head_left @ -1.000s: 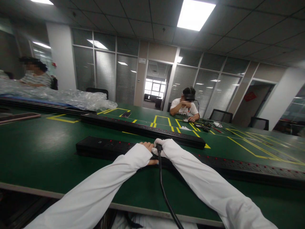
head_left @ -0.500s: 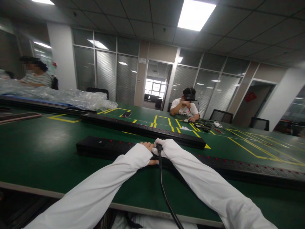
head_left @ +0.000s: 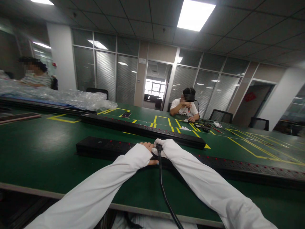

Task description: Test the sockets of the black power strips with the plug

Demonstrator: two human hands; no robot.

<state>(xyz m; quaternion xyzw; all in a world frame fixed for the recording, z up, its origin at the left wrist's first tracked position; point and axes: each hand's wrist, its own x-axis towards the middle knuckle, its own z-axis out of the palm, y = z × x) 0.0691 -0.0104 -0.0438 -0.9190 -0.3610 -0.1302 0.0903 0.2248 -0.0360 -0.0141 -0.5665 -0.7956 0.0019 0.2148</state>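
Note:
A long black power strip [head_left: 102, 147] with red dots along its top lies across the green table in front of me. My left hand [head_left: 149, 149] is bare and closed around the strip, fingers over its top and thumb along the near side. Right beside it, my right hand [head_left: 160, 144] wears a white glove and grips a black plug [head_left: 159, 147] over the strip. From the plug a black cable [head_left: 162, 183] runs down past the table's near edge. My hands hide the socket beneath, so whether the plug sits in it I cannot tell.
A second black power strip [head_left: 143, 129] lies just beyond. Clear plastic wrap [head_left: 78, 99] is heaped at the back left near a phone [head_left: 126, 114]. Yellow tape marks the green table [head_left: 47, 156]. A person [head_left: 184, 108] sits opposite, another [head_left: 38, 74] far left.

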